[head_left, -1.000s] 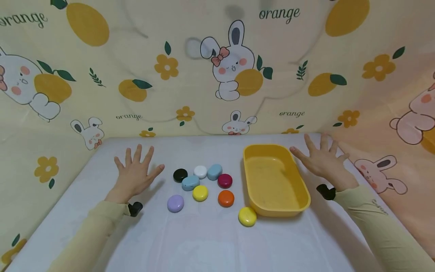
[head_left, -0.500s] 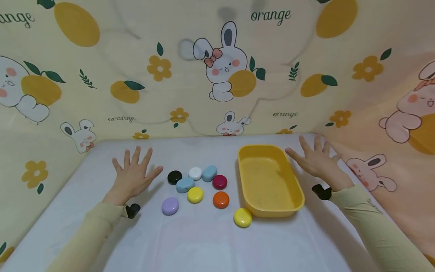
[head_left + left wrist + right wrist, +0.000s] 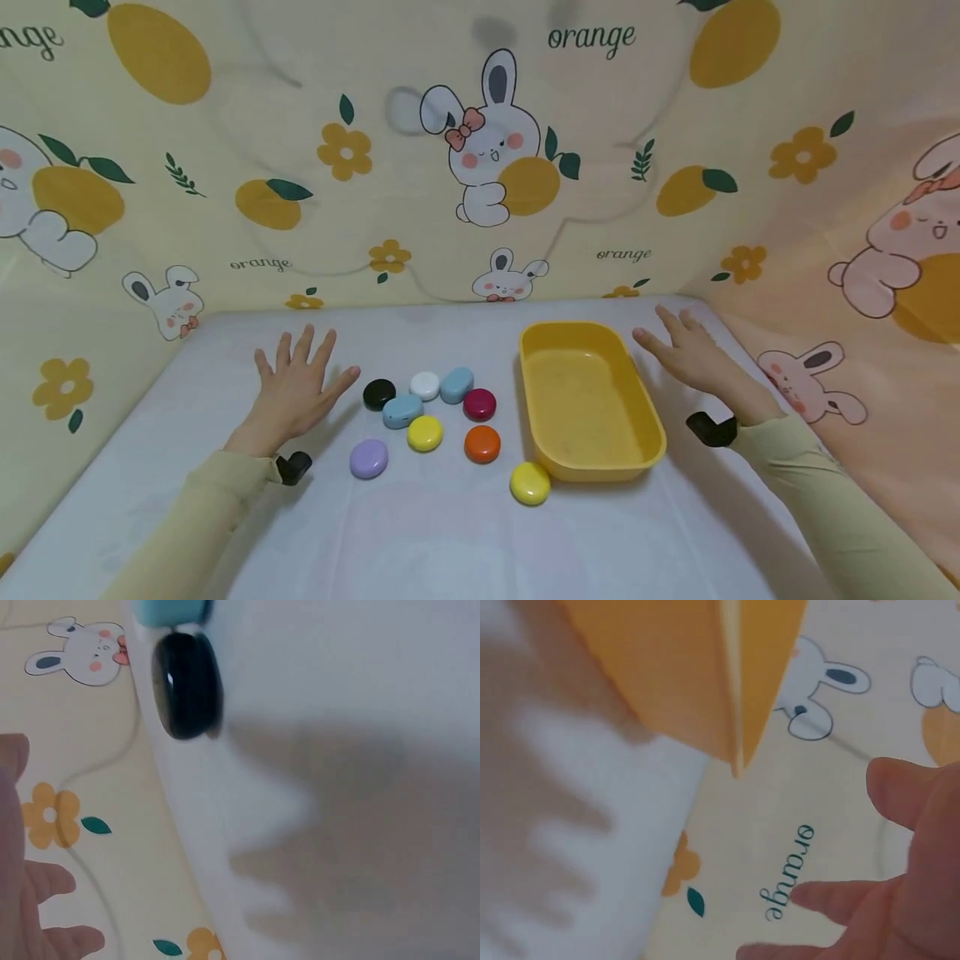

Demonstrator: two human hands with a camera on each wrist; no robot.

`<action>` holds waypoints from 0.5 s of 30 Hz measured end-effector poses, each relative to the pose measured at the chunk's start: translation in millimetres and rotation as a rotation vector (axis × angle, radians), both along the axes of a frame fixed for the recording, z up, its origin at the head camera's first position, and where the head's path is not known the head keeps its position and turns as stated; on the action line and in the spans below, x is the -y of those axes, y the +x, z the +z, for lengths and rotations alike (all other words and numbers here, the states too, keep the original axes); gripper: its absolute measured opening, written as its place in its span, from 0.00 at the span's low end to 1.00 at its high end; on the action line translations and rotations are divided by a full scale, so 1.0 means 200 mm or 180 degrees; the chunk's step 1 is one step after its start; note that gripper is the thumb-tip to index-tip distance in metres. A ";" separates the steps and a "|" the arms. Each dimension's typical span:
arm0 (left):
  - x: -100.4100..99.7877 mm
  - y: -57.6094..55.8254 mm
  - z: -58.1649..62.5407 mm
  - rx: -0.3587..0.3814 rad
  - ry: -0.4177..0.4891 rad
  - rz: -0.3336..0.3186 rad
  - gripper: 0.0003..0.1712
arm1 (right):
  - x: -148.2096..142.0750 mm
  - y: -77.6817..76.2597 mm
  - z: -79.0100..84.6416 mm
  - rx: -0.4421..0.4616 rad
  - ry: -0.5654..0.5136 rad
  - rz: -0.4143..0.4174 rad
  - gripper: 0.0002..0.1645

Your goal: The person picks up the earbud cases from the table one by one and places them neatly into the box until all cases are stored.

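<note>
My left hand (image 3: 296, 390) is held over the table left of a loose group of glossy pebble-like pieces, fingers spread and nothing in it. Nearest to it is the black piece (image 3: 379, 394), also at the top of the left wrist view. Two light blue pieces (image 3: 402, 411), a white one (image 3: 424, 386), a dark red one (image 3: 479, 405), an orange one (image 3: 482, 444) and a yellow one (image 3: 425, 433) lie close by. A purple piece (image 3: 369, 459) is nearer the front. My right hand (image 3: 697, 360) hovers beside the yellow tub (image 3: 655, 417), holding nothing.
A second yellow piece (image 3: 530, 483) lies against the tub's front left corner. White cloth covers the table (image 3: 442, 550). A printed curtain with rabbits and oranges (image 3: 322, 50) rises behind and along both sides. Each wrist wears a black camera (image 3: 711, 429).
The head view has swung slightly right, so everything shifts left in it. My right hand has turned, its fingers now appearing closer together. The left hand stays spread, and the pieces and tub stay in place.
</note>
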State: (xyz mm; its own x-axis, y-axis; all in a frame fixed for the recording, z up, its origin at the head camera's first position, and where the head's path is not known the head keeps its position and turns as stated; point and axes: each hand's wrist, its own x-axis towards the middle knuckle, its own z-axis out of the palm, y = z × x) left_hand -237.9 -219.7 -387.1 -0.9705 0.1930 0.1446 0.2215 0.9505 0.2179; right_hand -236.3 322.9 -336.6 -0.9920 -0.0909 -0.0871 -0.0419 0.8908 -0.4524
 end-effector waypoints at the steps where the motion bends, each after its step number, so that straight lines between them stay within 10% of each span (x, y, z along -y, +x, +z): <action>1: 0.00 0.00 0.00 0.0010 0.0048 -0.0024 0.51 | 0.00 0.00 0.00 0.0001 -0.0096 0.0039 0.55; 9: -0.04 0.06 0.03 0.0149 0.0539 -0.0284 0.47 | -0.04 -0.01 -0.05 0.0417 -0.2146 0.0278 0.43; 15: -0.07 0.12 0.06 0.0197 0.0822 -0.0513 0.43 | -0.04 -0.04 -0.13 0.0703 -0.2590 0.0345 0.40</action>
